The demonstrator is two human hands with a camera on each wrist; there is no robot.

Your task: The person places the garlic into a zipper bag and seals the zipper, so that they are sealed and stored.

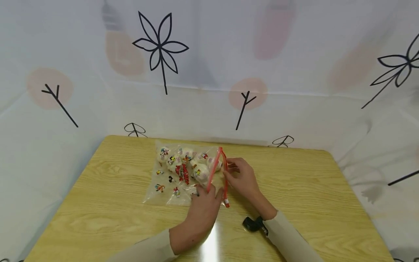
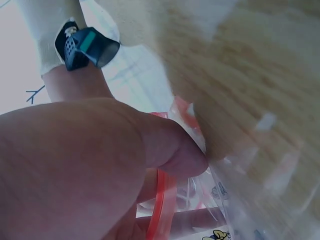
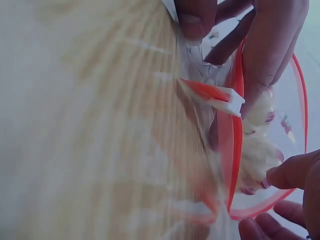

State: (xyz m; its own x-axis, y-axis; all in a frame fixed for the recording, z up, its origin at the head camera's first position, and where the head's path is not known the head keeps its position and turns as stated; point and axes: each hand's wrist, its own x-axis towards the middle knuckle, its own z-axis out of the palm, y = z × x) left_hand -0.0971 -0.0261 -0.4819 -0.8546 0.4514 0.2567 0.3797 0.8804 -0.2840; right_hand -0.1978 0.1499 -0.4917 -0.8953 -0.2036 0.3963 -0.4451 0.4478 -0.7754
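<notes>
A clear zip bag point(image 1: 167, 196) with cartoon prints and a red zip strip point(image 1: 226, 189) lies on the table, its mouth open to the right. Several pale, garlic-like bulbs point(image 3: 257, 162) with purple patches sit inside. At the near side of the mouth, my left hand point(image 1: 204, 207) grips the bag's edge, with its thumb point(image 2: 175, 150) outside the plastic and the fingers partly hidden behind the strip. My right hand point(image 1: 243, 178) holds the far part of the rim. Its thumb point(image 3: 295, 175) reaches over the strip toward a bulb, and its fingers are below.
The wooden table point(image 1: 294, 193) extends to both sides of the bag. A patterned white cloth point(image 1: 203, 112) hangs behind it. A black wrist camera point(image 1: 253, 223) is strapped to the right wrist. A white slider point(image 3: 232, 102) sits at the strip's near end.
</notes>
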